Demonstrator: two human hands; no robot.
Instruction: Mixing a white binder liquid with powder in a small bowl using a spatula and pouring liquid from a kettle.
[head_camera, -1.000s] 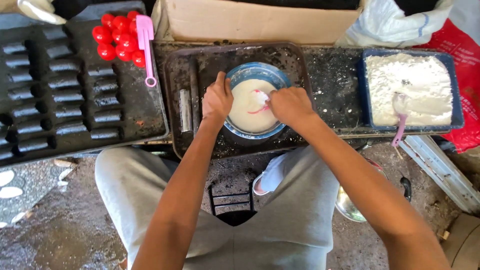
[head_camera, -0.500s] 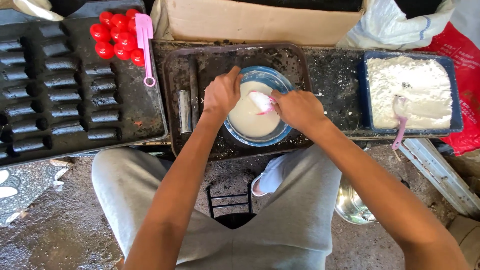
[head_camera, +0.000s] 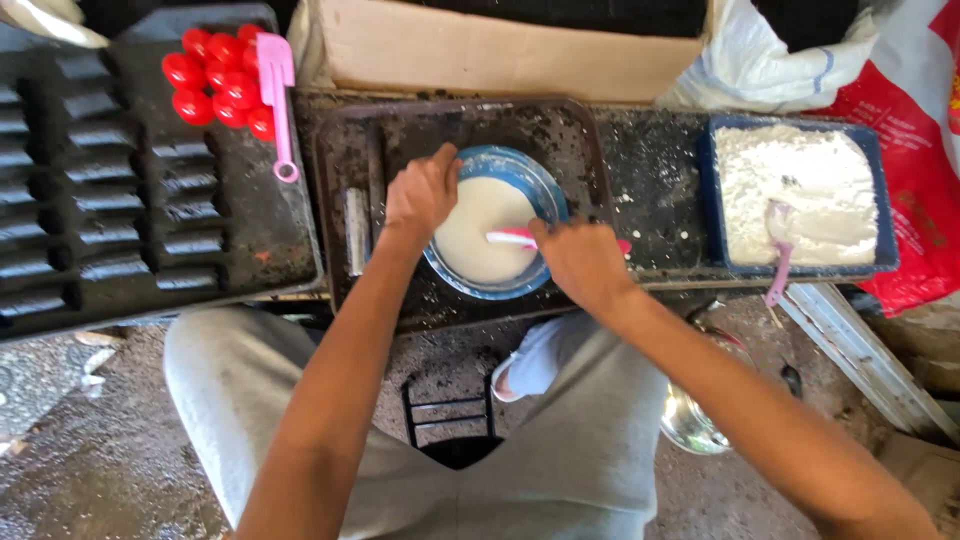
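Here my right hand (head_camera: 578, 262) is closed around the handle of a pink spatula (head_camera: 512, 238), whose pale blade lies in the white batter (head_camera: 482, 230) of the blue bowl (head_camera: 545, 190). My left hand (head_camera: 420, 195) grips the bowl's left rim, thumb over the far edge and fingers curled against the outside. The bowl sits in the middle of a dark, blackened tray (head_camera: 590, 140), with a small metal piece (head_camera: 357, 217) lying just left of it on the same tray. To the right stands a blue tub of white flour (head_camera: 795, 190) with a pale scoop (head_camera: 780, 235) stuck in its near side. To the far left, a cluster of red balls (head_camera: 215, 85) and a pink spoon (head_camera: 277, 95) rest on a black mould tray (head_camera: 110, 200). A cardboard box (head_camera: 500, 45) stands beyond the tray, and my grey trousers (head_camera: 600, 430) fill the near side.
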